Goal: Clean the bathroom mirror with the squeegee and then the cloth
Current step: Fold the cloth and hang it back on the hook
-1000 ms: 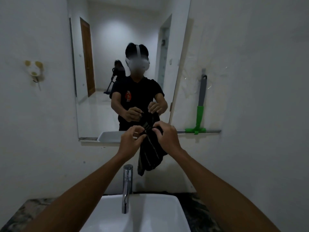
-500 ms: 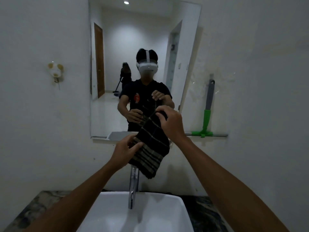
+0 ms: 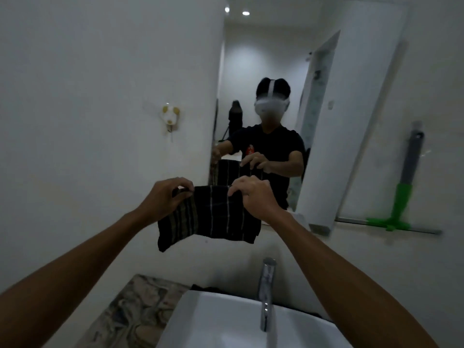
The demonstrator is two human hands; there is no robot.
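A dark striped cloth (image 3: 213,217) hangs spread out in front of the mirror's lower left corner. My left hand (image 3: 163,197) pinches its upper left corner and my right hand (image 3: 253,194) pinches its upper right corner. The mirror (image 3: 326,96) is a tall pane on the white wall, and it reflects me holding the cloth. The squeegee (image 3: 401,197), with a grey handle and a green head, stands upright against the wall on a narrow glass shelf (image 3: 424,231) to the right of the mirror.
A white basin (image 3: 226,322) with a chrome tap (image 3: 266,292) sits below my arms on a marbled counter (image 3: 130,312). A small wall hook (image 3: 170,118) is mounted left of the mirror. White walls close in on both sides.
My hands have drawn apart and pulled the bunched cloth out flat between them. My view has swung to the left, so the mirror and the squeegee sit further right.
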